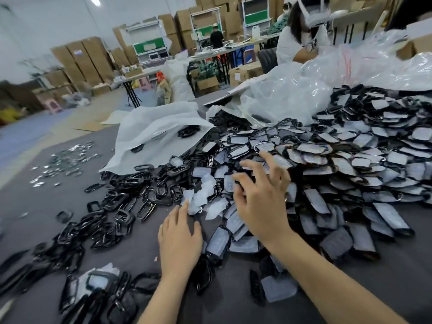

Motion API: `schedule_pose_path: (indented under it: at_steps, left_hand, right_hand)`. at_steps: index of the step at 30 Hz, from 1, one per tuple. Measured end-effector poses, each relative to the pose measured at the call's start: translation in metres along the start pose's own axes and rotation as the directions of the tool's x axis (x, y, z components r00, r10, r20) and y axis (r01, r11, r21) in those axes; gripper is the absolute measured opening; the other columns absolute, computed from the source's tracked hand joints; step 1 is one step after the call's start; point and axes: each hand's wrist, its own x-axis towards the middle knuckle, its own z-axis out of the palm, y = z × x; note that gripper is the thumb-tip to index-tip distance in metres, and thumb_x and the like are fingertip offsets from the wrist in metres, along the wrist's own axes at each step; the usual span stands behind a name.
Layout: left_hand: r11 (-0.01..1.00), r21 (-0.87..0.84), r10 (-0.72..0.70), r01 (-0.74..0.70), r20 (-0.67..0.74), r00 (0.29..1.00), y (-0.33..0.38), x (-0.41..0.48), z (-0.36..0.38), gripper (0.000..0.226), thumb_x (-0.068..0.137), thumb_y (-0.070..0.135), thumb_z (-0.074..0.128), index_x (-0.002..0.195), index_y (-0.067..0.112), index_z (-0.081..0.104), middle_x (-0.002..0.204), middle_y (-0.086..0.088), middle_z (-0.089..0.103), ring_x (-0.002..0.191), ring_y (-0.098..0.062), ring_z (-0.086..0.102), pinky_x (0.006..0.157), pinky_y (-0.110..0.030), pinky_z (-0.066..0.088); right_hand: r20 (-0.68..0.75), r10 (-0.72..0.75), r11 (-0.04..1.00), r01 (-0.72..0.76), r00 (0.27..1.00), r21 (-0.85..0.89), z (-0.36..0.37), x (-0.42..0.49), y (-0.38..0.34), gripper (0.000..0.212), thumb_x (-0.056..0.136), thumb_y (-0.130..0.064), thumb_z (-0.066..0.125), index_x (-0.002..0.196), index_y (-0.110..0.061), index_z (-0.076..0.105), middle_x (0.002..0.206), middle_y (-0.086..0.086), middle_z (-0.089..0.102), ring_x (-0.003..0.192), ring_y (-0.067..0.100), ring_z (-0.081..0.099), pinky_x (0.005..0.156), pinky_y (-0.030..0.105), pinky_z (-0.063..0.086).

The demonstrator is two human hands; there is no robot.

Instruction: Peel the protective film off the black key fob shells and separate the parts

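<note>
Right hand [259, 197] hung over the near slope of the heap of filmed shells [350, 174], fingers spread wide & part-bent, nothing in it. Left hand [180, 239] lay flat on the table [140, 251], fingers straight, empty, index tip at the loose film scraps [201, 195]. Step looked like picking the next shell. Best bet, imo: take one top piece off the heap's near edge, not mid-slope, so the rest wouldn't slide; pinch it by the rim & leave a film corner free for the other hand. Room: bare table only btwn the forearms & toward the person. Stripped black frames [121, 206] crowded the left, w/ a white bag [159, 132] behind. Table's left edge sat well apart from both hands.
</note>
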Motion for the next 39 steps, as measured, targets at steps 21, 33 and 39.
schedule_pose_path:
  at_steps: [21, 33, 39]
  left_hand:
    - [0.962, 0.260, 0.038, -0.086, 0.186, 0.982, -0.015, 0.038, -0.006, 0.040, 0.099, 0.051, 0.028, 0.137, 0.051, 0.043, 0.154, 0.013, 0.032, 0.130, -0.031, 0.037, 0.106, -0.048, 0.031]
    - [0.965, 0.210, 0.143, -0.155, 0.074, 0.987, -0.005, 0.067, -0.025, 0.017, 0.093, 0.019, 0.059, 0.101, 0.018, 0.074, 0.100, -0.003, 0.074, 0.102, -0.028, 0.063, 0.094, -0.039, 0.045]
    - [0.998, -0.049, -0.046, 0.037, -0.194, 0.980, 0.012, 0.080, -0.033, 0.017, 0.090, 0.011, 0.051, 0.101, 0.017, 0.063, 0.097, -0.002, 0.068, 0.095, -0.025, 0.061, 0.090, -0.039, 0.044]
  right_hand:
    - [-0.235, 0.030, 0.979, 0.019, 0.971, 0.203, -0.037, -0.061, 0.021, 0.022, 0.088, -0.014, 0.050, 0.081, -0.007, 0.070, 0.087, 0.002, 0.068, 0.109, 0.025, 0.052, 0.087, 0.053, 0.043]
    - [-0.263, 0.045, 0.962, 0.029, 0.964, 0.270, -0.035, -0.063, 0.025, 0.022, 0.087, -0.013, 0.050, 0.078, -0.006, 0.068, 0.083, 0.003, 0.068, 0.102, 0.023, 0.052, 0.080, 0.053, 0.046]
    - [-0.298, 0.024, 0.944, 0.077, 0.954, 0.320, -0.035, -0.063, 0.026, 0.021, 0.088, -0.009, 0.049, 0.079, -0.002, 0.067, 0.082, 0.006, 0.066, 0.094, 0.023, 0.054, 0.087, 0.033, 0.044]
